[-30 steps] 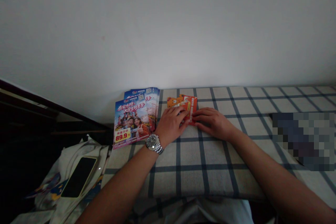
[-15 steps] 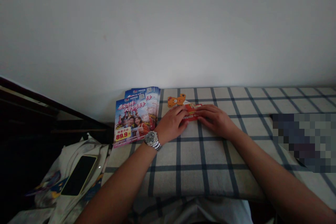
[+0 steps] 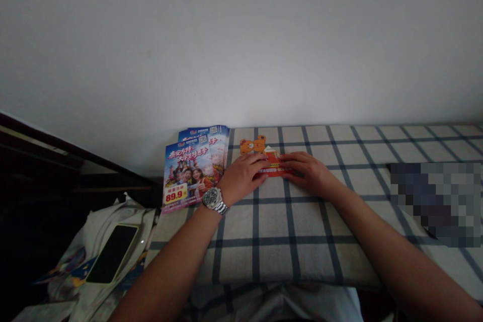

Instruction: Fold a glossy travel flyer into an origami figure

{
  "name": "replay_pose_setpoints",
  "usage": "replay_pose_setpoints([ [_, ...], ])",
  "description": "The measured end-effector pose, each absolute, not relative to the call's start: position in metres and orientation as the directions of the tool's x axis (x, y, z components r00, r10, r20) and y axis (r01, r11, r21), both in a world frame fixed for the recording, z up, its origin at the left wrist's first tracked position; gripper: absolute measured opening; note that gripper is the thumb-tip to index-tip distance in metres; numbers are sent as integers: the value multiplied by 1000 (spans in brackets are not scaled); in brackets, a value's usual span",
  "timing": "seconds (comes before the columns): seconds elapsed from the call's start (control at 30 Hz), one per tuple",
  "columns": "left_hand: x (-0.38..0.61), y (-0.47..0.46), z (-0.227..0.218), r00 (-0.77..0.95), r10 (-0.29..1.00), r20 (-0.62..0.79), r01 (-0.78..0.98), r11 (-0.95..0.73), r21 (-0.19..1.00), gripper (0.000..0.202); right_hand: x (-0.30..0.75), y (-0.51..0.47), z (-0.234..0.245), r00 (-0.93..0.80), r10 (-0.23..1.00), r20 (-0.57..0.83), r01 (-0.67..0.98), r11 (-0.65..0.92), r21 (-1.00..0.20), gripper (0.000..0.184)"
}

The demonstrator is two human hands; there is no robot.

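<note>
A small red and orange leaflet (image 3: 272, 167), partly folded, lies on the checked cloth (image 3: 287, 221) close to the wall. My left hand (image 3: 241, 177), a metal watch on its wrist, presses flat on the leaflet's left side. My right hand (image 3: 307, 172) lies on its right side, fingers stretched along the fold. An orange bear-shaped part (image 3: 252, 145) sticks out behind my left hand. Much of the leaflet is hidden under my fingers.
A stack of colourful flyers (image 3: 194, 168) lies to the left by the wall. A phone (image 3: 111, 253) rests on crumpled fabric at the lower left. A blurred patch (image 3: 435, 204) sits at the right. The white wall (image 3: 241, 45) stands just behind.
The leaflet's upright red flap has been folded down and flattened. Both hands shifted slightly along the crease, staying on the paper.
</note>
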State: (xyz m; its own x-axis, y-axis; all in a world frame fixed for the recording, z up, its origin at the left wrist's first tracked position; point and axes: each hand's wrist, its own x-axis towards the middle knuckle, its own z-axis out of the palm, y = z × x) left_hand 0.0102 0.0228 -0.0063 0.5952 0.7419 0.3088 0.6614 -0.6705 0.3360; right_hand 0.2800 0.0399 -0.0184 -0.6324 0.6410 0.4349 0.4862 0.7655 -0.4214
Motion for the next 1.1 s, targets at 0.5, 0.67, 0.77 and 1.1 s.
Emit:
replay_pose_setpoints([
  [0.5, 12, 24, -10, 580, 741, 338, 668, -671, 322, 29, 281, 41, -19, -649, 634, 420, 486, 771, -411, 21],
  [0.67, 13, 23, -10, 569, 742, 354, 665, -668, 334, 30, 283, 43, -22, -654, 616, 438, 459, 784, -417, 28],
  [0.77, 13, 23, -9, 570, 744, 348, 665, -667, 335, 30, 283, 44, -24, -652, 608, 452, 465, 792, -395, 23],
  [1.1, 11, 23, -10, 576, 739, 349, 664, -672, 327, 37, 278, 42, -17, -630, 640, 440, 497, 767, -406, 18],
])
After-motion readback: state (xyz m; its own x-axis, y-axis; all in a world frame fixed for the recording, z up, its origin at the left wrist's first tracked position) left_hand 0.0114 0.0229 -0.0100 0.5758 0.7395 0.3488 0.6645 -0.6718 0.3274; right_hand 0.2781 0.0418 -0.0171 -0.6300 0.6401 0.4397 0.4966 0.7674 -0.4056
